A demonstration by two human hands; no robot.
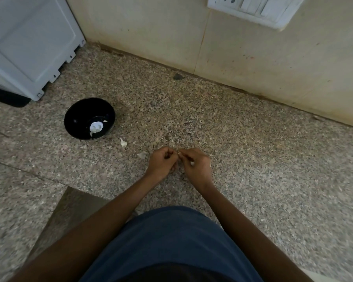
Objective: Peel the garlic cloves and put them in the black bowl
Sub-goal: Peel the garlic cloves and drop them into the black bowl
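A black bowl (77,112) stands on the speckled granite counter (253,169) at the left, with a white garlic piece (96,127) and a small clove inside. One loose garlic clove (123,142) lies just right of the bowl. My left hand (161,162) and my right hand (196,165) meet at the counter's middle, fingers curled, pinching a small garlic clove (178,154) between their fingertips; the clove is mostly hidden. A scrap of peel (142,155) lies left of my left hand.
A white appliance (29,43) stands at the back left, close behind the bowl. A beige tiled wall (232,47) runs along the counter's far edge, with a switch plate (257,9) at the top. The counter's front edge sits near my body.
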